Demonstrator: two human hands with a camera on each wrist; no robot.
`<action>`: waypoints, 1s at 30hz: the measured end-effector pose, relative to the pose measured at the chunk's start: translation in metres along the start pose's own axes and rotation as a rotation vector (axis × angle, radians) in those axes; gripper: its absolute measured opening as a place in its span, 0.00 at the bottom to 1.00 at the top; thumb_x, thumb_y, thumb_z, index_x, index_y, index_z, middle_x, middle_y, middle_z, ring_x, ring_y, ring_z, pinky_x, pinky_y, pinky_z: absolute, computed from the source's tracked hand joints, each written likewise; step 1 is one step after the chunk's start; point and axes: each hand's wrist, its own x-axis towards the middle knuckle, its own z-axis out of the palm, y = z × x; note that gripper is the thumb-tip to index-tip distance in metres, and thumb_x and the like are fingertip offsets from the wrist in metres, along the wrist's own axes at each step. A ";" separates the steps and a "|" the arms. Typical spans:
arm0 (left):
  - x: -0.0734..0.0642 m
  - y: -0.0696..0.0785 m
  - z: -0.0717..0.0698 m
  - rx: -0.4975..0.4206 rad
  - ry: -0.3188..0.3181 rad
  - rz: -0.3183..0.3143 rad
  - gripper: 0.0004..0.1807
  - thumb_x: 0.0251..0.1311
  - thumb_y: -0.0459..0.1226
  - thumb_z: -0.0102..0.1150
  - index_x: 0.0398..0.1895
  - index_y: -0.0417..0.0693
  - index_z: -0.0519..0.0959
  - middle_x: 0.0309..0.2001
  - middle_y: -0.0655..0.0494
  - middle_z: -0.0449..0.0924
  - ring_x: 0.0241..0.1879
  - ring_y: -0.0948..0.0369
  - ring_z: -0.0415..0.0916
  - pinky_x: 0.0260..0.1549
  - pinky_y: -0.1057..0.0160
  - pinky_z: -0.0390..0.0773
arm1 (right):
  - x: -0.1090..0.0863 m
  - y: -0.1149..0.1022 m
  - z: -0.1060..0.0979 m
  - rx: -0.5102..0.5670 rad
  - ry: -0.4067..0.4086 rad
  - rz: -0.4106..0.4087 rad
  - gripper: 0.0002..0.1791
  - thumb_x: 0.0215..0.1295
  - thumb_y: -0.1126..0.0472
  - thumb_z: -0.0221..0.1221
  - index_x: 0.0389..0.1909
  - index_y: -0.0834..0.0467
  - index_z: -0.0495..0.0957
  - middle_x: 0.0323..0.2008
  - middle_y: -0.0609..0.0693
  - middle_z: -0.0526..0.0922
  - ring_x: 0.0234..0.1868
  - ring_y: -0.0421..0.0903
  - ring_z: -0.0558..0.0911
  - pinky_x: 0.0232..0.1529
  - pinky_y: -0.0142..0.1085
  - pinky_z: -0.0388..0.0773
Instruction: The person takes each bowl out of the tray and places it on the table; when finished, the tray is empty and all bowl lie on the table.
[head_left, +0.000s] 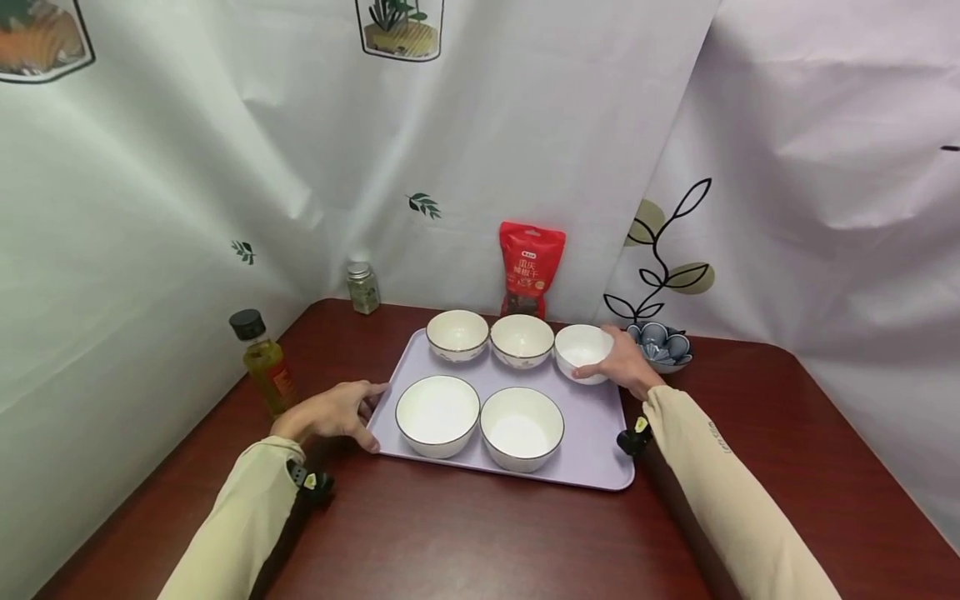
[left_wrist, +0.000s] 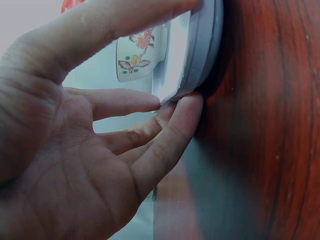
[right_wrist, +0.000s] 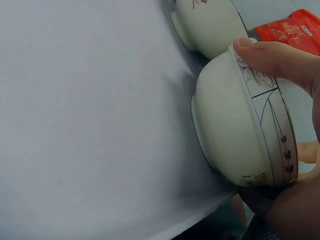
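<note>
A lilac tray (head_left: 592,450) carries several white bowls. At its front left corner is my left hand (head_left: 337,412), with the thumb along the front and the fingertips (left_wrist: 190,107) against the edge. My right hand (head_left: 622,362) grips the back right bowl (head_left: 581,354), the thumb on its near side. In the right wrist view this bowl (right_wrist: 230,120) shows a line-drawn band with purple flowers. Left of it stand a middle bowl (head_left: 522,342) and a back left bowl (head_left: 457,336). In front are two larger bowls, one left (head_left: 437,417) and one right (head_left: 521,429).
An oil bottle (head_left: 266,367) with a black cap stands left of the tray, near my left hand. Behind are a small spice jar (head_left: 363,289) and a red food packet (head_left: 528,271). A blue petal-shaped dish (head_left: 663,346) sits just beyond my right hand. White curtains hang around the brown table (head_left: 487,542).
</note>
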 end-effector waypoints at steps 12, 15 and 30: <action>-0.003 -0.003 0.001 -0.030 0.003 0.000 0.57 0.37 0.36 0.80 0.74 0.29 0.59 0.55 0.37 0.78 0.48 0.52 0.78 0.52 0.50 0.81 | -0.021 -0.012 -0.011 0.196 -0.045 -0.041 0.62 0.40 0.64 0.78 0.77 0.62 0.54 0.74 0.62 0.62 0.64 0.60 0.72 0.67 0.47 0.66; -0.002 -0.004 0.001 -0.040 0.014 0.013 0.58 0.37 0.35 0.80 0.74 0.29 0.59 0.55 0.37 0.78 0.48 0.52 0.78 0.51 0.51 0.81 | -0.029 -0.016 -0.020 0.195 -0.060 -0.086 0.62 0.38 0.64 0.79 0.77 0.60 0.55 0.74 0.61 0.63 0.62 0.59 0.73 0.63 0.42 0.68; -0.001 -0.002 0.002 -0.063 0.007 0.021 0.58 0.37 0.34 0.80 0.74 0.28 0.59 0.55 0.36 0.77 0.47 0.52 0.78 0.50 0.52 0.82 | -0.092 0.037 -0.091 0.016 -0.046 -0.187 0.57 0.43 0.63 0.78 0.76 0.58 0.59 0.64 0.60 0.71 0.49 0.32 0.73 0.48 0.19 0.69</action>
